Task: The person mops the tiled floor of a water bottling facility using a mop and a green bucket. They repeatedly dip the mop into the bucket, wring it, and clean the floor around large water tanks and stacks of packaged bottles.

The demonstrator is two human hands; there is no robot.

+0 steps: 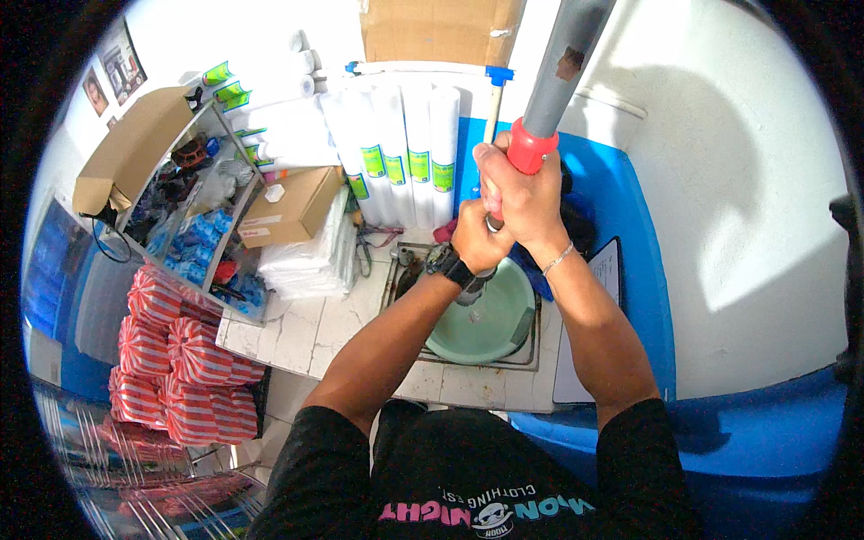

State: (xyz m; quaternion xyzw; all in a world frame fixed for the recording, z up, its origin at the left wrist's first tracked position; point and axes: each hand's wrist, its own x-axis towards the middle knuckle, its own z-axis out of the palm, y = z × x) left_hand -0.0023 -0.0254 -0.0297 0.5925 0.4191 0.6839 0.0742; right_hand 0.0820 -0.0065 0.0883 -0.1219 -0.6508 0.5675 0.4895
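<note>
A grey pole (560,74) with a chipped, rusty patch slants up out of view at the top. It has a red collar (532,146) near its lower part. My right hand (530,199), with a chain bracelet at the wrist, closes around the pole at and just below the collar. Directly beneath it, my left hand (480,236), wearing a black watch (449,264), grips the narrower lower shaft. A pale green basin (506,337) sits under my hands in the sink area. Something grey (472,291) shows inside it; my left wrist partly hides how it joins the pole.
Plastic-wrapped white rolls (405,169) stand against the wall. A cardboard box (290,206) rests on stacked clear packs (310,266) on the tiled counter (290,337). Glass shelving (196,196) and red-striped bundles (196,385) are leftward. A clipboard (574,378) lies right; a squeegee (497,88) leans behind.
</note>
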